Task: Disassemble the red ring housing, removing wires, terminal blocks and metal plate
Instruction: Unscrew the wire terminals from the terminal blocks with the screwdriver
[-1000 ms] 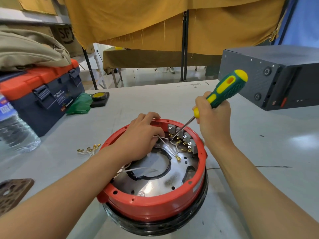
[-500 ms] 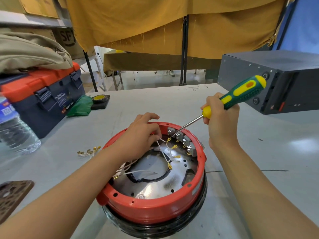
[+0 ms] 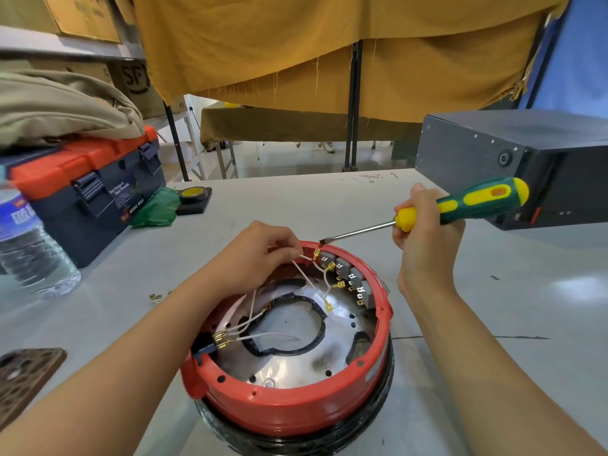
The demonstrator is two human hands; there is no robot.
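While the red ring housing [image 3: 289,403] sits low centre of frame, metal plate [image 3: 329,350] bared, I judge wire removal under way. My left hand [image 3: 260,255] pinches white wires [image 3: 312,278] at centre; next, free the connectors from the terminal blocks [image 3: 348,278]. Right hand [image 3: 427,238], centre right, grips the screwdriver [image 3: 460,205], fingers wrapped, tip just above the far rim.

A person's left hand [image 3: 260,255] pinches white wires [image 3: 307,274] inside a red ring housing [image 3: 289,406] on a grey surface [image 3: 493,324], while the right hand [image 3: 427,238] grips a green-and-yellow screwdriver [image 3: 460,205], its tip just above the housing's far rim.
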